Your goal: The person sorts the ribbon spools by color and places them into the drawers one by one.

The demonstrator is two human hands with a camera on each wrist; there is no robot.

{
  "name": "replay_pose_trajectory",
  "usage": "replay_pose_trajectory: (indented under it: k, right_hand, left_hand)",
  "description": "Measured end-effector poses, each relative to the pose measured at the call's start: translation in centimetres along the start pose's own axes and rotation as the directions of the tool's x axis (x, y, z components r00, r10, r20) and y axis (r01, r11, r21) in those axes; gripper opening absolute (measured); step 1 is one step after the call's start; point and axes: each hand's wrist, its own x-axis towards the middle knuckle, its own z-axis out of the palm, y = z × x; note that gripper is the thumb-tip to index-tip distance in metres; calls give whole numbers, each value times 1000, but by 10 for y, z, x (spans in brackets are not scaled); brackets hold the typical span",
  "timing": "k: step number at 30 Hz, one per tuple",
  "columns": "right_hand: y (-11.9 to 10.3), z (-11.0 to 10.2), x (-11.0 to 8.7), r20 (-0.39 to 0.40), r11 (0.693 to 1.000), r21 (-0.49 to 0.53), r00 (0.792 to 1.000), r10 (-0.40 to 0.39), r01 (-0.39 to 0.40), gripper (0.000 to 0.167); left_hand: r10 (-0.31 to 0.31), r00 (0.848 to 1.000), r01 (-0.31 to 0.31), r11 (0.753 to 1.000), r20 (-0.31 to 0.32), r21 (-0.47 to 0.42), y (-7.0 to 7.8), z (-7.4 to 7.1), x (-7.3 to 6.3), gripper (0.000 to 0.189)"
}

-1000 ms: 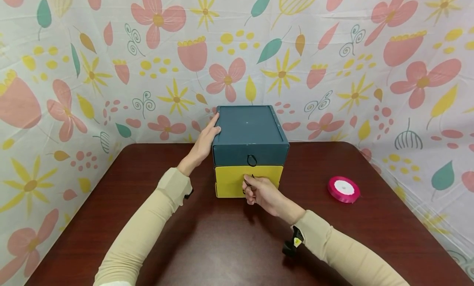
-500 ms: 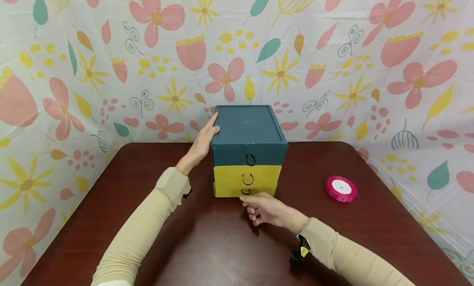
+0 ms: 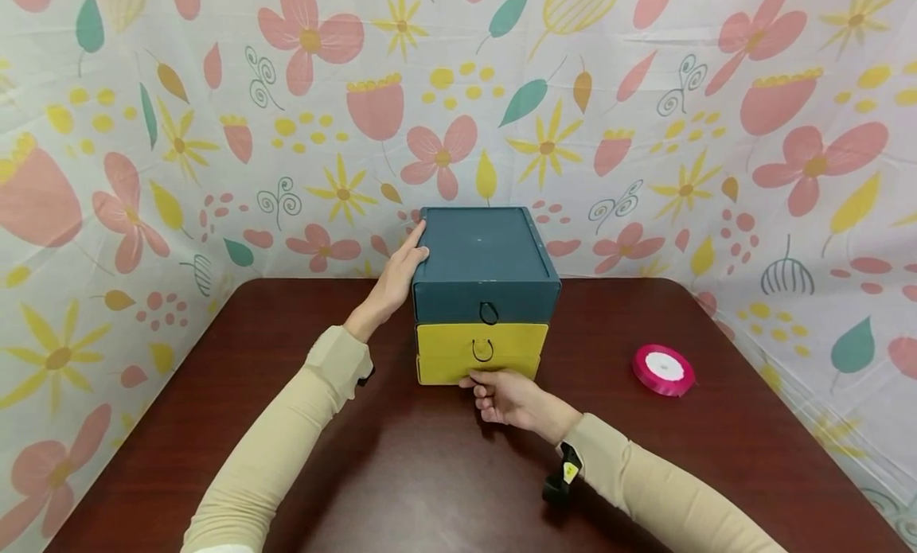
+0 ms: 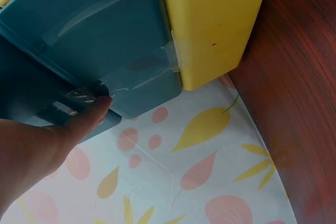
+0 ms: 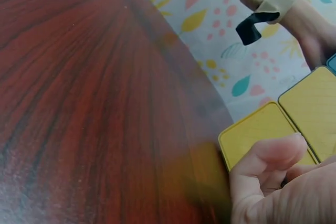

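Observation:
A stacked drawer unit stands at the middle of the table, with a dark blue top drawer (image 3: 458, 301) above two yellow drawers. Black loop handles hang on the blue front and on the upper yellow drawer (image 3: 440, 340). Against the unit's upper left side rests my left hand (image 3: 392, 286), fingers stretched along the blue casing (image 4: 100, 35). My right hand (image 3: 512, 398) is at the front of the lower yellow drawer (image 3: 438, 370), thumb and fingers pinching its black loop, which they mostly hide. The right wrist view shows that thumb before the yellow front (image 5: 257, 132).
A roll of pink ribbon (image 3: 663, 370) with a white core lies on the right of the dark red wooden table (image 3: 344, 473). Behind the table hangs a flower-patterned cloth (image 3: 458, 83).
My right hand has left the upper yellow drawer's loop, dropped below the front, then come to the lower drawer's loop. My left hand has stayed against the blue casing.

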Motion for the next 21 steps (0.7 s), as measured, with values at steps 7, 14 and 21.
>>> replay_pose_trajectory:
  k: [7,14,21]
  right_hand:
    - [5,-1,-1,-15,1000,-6,1000,-21,21,24]
    - [8,0,-6,-24,1000,-11,1000,-19,19,23]
    - [16,2,-16,-19,1000,-27,1000,-8,8,20]
  left_hand:
    - [3,1000,-3,1000,5,8,0,0,0,57]
    - [25,1000,-25,1000,11,6,-1,0,0,57]
    - [20,1000,-20,1000,15,4,-1,-1,1,58]
